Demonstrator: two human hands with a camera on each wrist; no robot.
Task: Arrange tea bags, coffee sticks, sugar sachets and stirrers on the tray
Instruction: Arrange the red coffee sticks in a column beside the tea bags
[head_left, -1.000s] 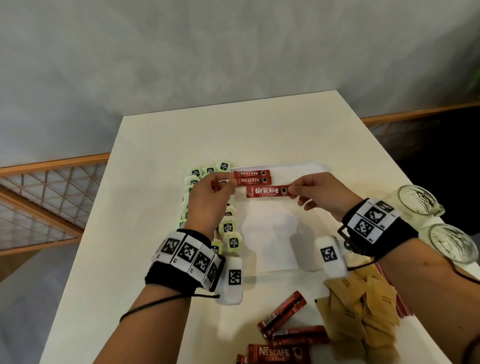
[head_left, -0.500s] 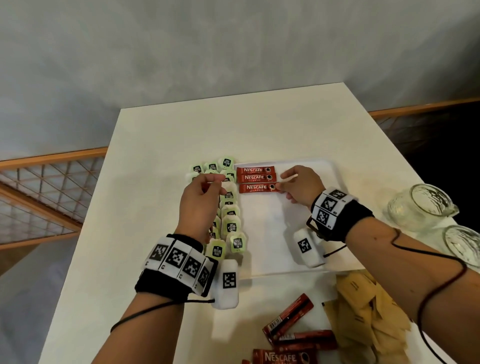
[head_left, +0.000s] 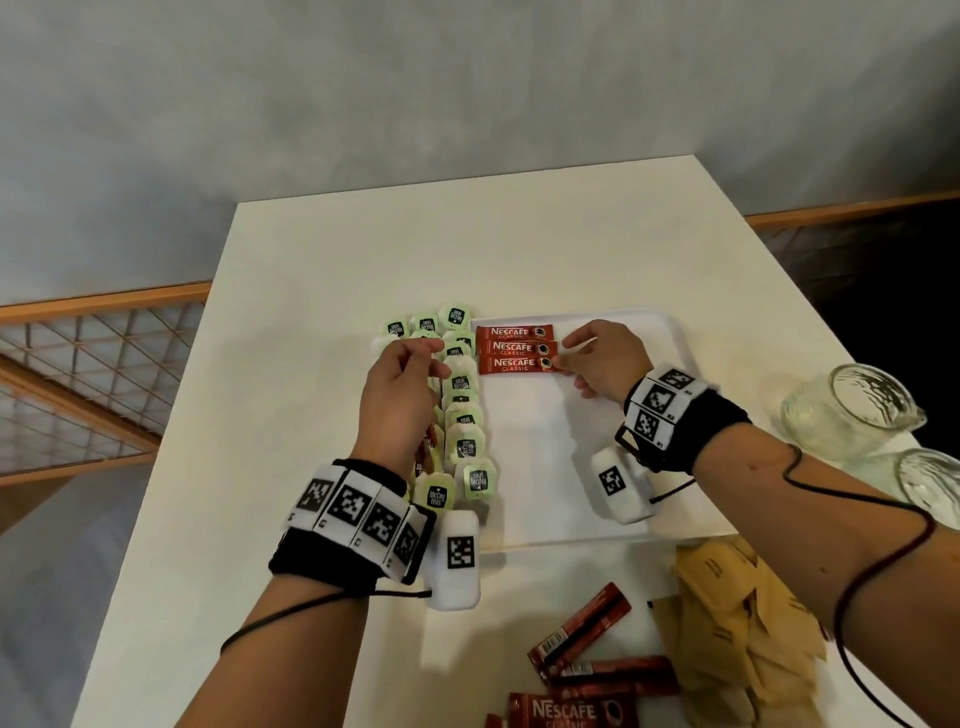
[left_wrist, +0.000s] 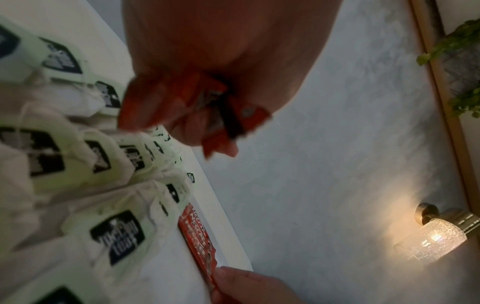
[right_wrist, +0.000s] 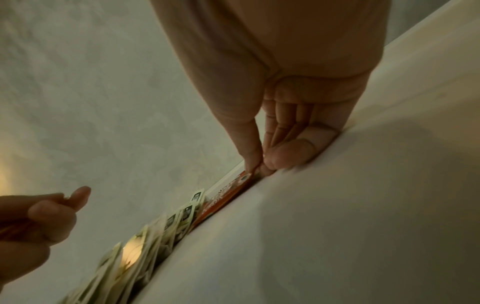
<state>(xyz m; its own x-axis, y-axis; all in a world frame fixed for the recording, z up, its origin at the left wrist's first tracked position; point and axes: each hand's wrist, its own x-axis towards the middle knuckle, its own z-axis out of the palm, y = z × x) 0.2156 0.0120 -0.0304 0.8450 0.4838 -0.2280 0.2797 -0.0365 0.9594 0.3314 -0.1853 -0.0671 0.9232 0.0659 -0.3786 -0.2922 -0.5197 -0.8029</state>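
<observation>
A white tray (head_left: 550, 499) lies on the table. Green-tagged tea bags (head_left: 466, 448) run in a column down its left side. Three red Nescafe coffee sticks (head_left: 514, 347) lie stacked in a row at its far end. My right hand (head_left: 563, 360) pinches the right end of the nearest stick (head_left: 511, 365), which lies flat on the tray; the pinch (right_wrist: 259, 168) also shows in the right wrist view. My left hand (head_left: 431, 358) hovers over the tea bags, fingers curled round a bunch of red coffee sticks (left_wrist: 215, 115).
Loose coffee sticks (head_left: 582, 639) and a heap of brown sugar sachets (head_left: 737, 644) lie on the table in front of the tray. Two glass jars (head_left: 852, 410) stand at the right edge. A wooden railing runs along the left.
My right hand has brought the third coffee stick down onto the tray below the other two. My left hand has let go of that stick's left end and drawn back.
</observation>
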